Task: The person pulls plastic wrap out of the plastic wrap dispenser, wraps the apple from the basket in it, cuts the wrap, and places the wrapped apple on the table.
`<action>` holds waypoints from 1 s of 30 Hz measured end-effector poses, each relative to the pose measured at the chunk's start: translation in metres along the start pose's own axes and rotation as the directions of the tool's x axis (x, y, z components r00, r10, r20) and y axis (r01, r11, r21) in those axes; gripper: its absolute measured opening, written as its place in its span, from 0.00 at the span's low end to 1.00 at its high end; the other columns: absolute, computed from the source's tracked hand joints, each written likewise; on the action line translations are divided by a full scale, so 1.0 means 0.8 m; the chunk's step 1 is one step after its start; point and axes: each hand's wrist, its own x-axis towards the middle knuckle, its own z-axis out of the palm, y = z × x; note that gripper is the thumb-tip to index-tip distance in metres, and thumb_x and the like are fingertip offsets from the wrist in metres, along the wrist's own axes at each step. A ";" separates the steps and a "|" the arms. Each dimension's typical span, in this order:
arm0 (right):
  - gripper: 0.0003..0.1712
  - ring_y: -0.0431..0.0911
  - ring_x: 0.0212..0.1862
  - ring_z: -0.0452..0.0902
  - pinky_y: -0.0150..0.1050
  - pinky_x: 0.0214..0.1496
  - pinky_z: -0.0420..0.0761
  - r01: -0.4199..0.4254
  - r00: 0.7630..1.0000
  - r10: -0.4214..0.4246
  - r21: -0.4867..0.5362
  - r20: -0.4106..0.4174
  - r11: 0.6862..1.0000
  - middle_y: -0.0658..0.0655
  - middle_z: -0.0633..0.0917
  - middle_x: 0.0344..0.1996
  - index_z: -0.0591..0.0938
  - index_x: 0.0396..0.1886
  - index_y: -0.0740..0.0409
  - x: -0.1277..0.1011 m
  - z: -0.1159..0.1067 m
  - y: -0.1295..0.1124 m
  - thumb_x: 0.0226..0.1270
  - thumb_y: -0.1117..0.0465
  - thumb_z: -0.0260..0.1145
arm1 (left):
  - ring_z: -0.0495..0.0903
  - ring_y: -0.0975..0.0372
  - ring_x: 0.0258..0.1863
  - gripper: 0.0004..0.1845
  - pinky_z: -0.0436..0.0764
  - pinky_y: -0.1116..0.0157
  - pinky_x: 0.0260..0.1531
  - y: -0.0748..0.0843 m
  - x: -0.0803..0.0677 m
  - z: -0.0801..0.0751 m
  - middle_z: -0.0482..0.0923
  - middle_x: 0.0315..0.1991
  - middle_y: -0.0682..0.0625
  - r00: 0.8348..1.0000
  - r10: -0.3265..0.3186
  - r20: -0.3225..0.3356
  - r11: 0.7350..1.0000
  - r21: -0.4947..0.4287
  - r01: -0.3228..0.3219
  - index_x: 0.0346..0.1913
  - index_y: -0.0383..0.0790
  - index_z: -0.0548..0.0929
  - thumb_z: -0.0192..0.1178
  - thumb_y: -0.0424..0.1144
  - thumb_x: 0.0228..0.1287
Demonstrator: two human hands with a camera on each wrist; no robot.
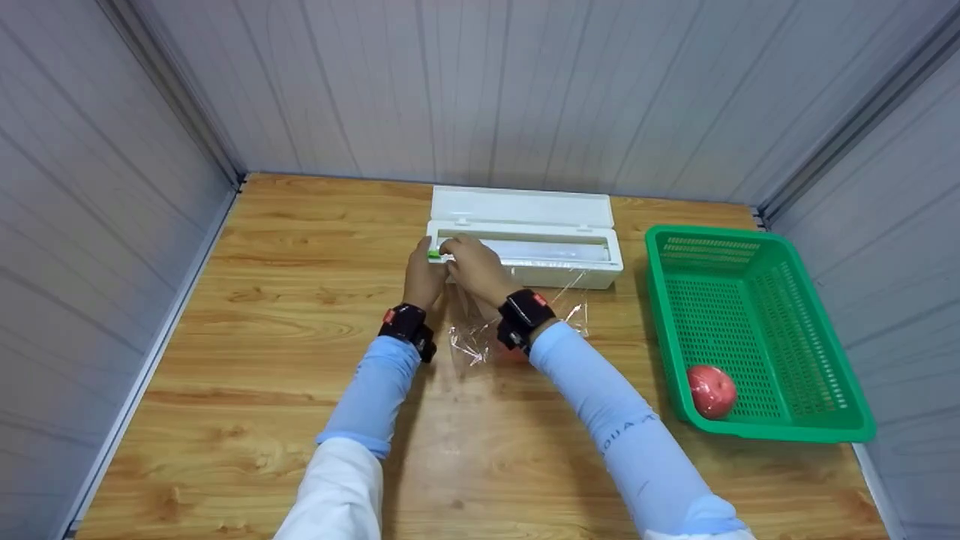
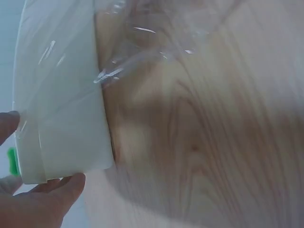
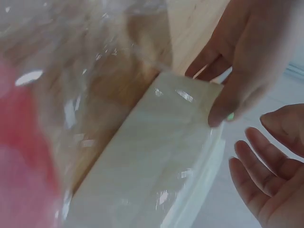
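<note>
Left hand (image 1: pixel 422 276) grips dispenser (image 1: pixel 525 238) left end, steadying; right hand (image 1: pixel 474 266) fingers loosely spread beside green slider (image 1: pixel 433 254), film (image 1: pixel 517 322) draping front.

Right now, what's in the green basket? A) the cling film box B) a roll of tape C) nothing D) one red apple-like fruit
D: the green basket at the table's right holds a single red round fruit near its front corner; the white cling film box sits apart on the table, where the left hand and right hand are at its left end.
</note>
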 end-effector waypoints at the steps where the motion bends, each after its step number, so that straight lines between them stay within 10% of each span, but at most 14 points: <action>1: 0.15 0.54 0.52 0.75 0.44 0.55 0.77 0.006 1.000 -0.006 0.007 -0.002 1.000 0.61 0.79 0.48 0.79 0.49 0.64 0.003 0.002 -0.002 0.62 0.70 0.58 | 0.69 0.48 0.63 0.32 0.66 0.57 0.66 0.000 0.000 -0.001 0.69 0.63 0.32 1.000 -0.023 0.008 1.000 0.002 0.023 0.66 0.25 0.64 0.57 0.24 0.55; 5: 0.16 0.55 0.54 0.75 0.43 0.58 0.76 -0.015 1.000 0.016 0.051 -0.004 0.999 0.64 0.78 0.50 0.79 0.49 0.69 0.013 0.006 -0.010 0.62 0.73 0.56 | 0.73 0.51 0.58 0.32 0.69 0.59 0.63 -0.001 0.001 -0.003 0.73 0.61 0.35 0.999 -0.054 0.009 0.998 0.032 0.053 0.68 0.31 0.64 0.54 0.26 0.58; 10: 0.18 0.54 0.55 0.75 0.42 0.60 0.75 -0.041 0.999 0.041 0.036 -0.002 0.999 0.64 0.77 0.52 0.78 0.52 0.69 0.024 0.017 -0.010 0.62 0.73 0.57 | 0.69 0.58 0.23 0.30 0.72 0.67 0.32 -0.005 -0.001 -0.005 0.82 0.33 0.34 0.996 -0.069 -0.050 0.994 0.084 0.074 0.66 0.40 0.70 0.54 0.24 0.58; 14: 0.19 0.55 0.57 0.75 0.42 0.62 0.74 -0.061 0.998 0.061 0.017 0.001 0.998 0.64 0.77 0.54 0.78 0.54 0.67 0.031 0.023 -0.011 0.63 0.73 0.57 | 0.58 0.66 0.14 0.30 0.60 0.72 0.21 -0.009 -0.003 -0.009 0.83 0.42 0.37 0.995 -0.069 -0.075 0.995 0.073 0.075 0.63 0.43 0.74 0.55 0.22 0.57; 18: 0.18 0.56 0.56 0.76 0.44 0.62 0.74 -0.078 0.997 0.078 0.036 0.004 0.996 0.65 0.79 0.53 0.80 0.52 0.66 0.033 0.027 -0.013 0.62 0.73 0.58 | 0.60 0.66 0.16 0.28 0.61 0.72 0.23 -0.011 -0.006 -0.009 0.79 0.57 0.42 0.996 -0.044 -0.082 0.995 0.082 0.051 0.61 0.43 0.77 0.56 0.21 0.57; 27: 0.08 0.55 0.42 0.79 0.45 0.47 0.78 -0.074 0.997 0.075 0.024 -0.034 0.997 0.63 0.82 0.36 0.85 0.39 0.66 0.035 0.037 -0.017 0.62 0.71 0.62 | 0.82 0.56 0.48 0.26 0.78 0.67 0.37 -0.024 -0.008 -0.006 0.80 0.56 0.45 0.991 -0.086 -0.106 0.996 0.018 0.088 0.58 0.45 0.80 0.58 0.21 0.56; 30: 0.07 0.54 0.41 0.79 0.44 0.45 0.79 -0.089 0.995 0.088 -0.004 -0.044 0.996 0.61 0.82 0.35 0.86 0.36 0.64 0.036 0.039 -0.017 0.63 0.70 0.61 | 0.82 0.56 0.42 0.27 0.73 0.70 0.29 -0.026 -0.009 -0.006 0.81 0.54 0.44 0.991 -0.085 -0.102 0.996 0.016 0.087 0.58 0.45 0.80 0.56 0.21 0.56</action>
